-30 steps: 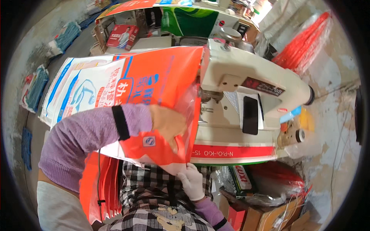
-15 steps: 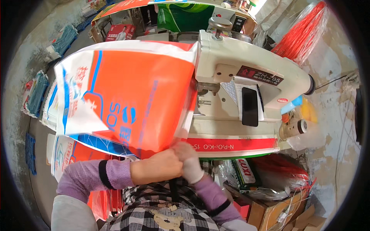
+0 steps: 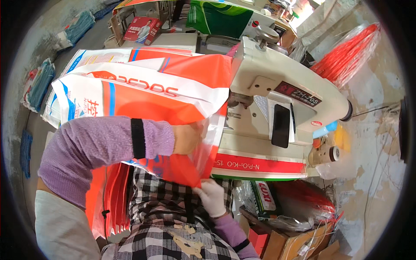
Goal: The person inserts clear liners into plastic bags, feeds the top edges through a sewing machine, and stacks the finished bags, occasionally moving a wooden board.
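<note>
An orange and white printed bag (image 3: 143,99) lies folded up in the middle, its right edge beside the needle area of a beige sewing machine (image 3: 277,73). My left hand (image 3: 187,138), bare below a purple sleeve, reaches across the bag and touches it near this edge. Motion and the bag's folds blur its fingers, so I cannot tell whether they grip. Lower down, my right hand (image 3: 212,197) in a white glove is closed on the bag's near corner, in front of my checked apron.
A black phone (image 3: 281,125) and a pen (image 3: 292,118) lie on the machine's bed. Red strands in clear plastic (image 3: 346,54) stand at the far right. A cardboard box (image 3: 299,242) is at the lower right. More orange bags (image 3: 112,203) hang at the lower left.
My hands, together at the bag's near edge before, have parted. The left moved away from me over the bag; the right dropped slightly nearer. The bag's far part has folded over.
</note>
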A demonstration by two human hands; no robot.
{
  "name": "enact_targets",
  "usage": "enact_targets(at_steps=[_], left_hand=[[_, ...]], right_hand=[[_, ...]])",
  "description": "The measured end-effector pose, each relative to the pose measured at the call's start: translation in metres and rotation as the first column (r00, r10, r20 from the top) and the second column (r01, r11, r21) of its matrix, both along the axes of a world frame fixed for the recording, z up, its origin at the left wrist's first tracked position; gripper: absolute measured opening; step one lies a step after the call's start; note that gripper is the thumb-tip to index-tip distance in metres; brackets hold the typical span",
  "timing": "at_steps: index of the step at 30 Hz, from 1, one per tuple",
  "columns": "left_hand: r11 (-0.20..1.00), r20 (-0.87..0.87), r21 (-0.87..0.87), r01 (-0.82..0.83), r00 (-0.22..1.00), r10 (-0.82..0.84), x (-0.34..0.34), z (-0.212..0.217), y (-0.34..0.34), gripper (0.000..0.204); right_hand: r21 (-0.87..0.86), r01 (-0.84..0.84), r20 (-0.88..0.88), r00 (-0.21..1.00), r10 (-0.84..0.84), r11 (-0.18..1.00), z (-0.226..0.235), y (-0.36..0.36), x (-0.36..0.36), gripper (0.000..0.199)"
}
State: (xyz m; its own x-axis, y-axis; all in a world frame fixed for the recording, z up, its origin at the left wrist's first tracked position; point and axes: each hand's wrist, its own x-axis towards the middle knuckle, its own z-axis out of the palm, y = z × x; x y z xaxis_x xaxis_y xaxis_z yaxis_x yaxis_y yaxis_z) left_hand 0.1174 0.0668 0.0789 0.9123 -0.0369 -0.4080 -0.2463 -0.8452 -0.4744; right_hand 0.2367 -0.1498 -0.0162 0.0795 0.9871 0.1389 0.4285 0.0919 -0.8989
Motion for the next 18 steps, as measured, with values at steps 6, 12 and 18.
enact_targets(at_steps=[6, 12, 18], left_hand=[[0.988, 0.324, 0.018, -0.151, 0.936, 0.137, 0.004, -0.036, 0.063, 0.022], [0.543, 0.502, -0.84, 0.0, 0.384, 0.775, 0.012, 0.012, 0.004, 0.021], [0.482, 0.51, -0.858, 0.175, 0.392, 0.766, -0.049, -0.045, -0.045, 0.036]], right_hand=[[0.054, 0.02, 0.144, 0.989, -0.028, 0.998, -0.028, 0.105, 0.071, 0.007], [0.273, 0.084, 0.329, 0.928, -0.175, 0.958, 0.007, 0.168, 0.059, 0.021], [0.005, 0.121, -0.192, 0.974, -0.118, 0.993, -0.038, 0.187, 0.013, 0.036]])
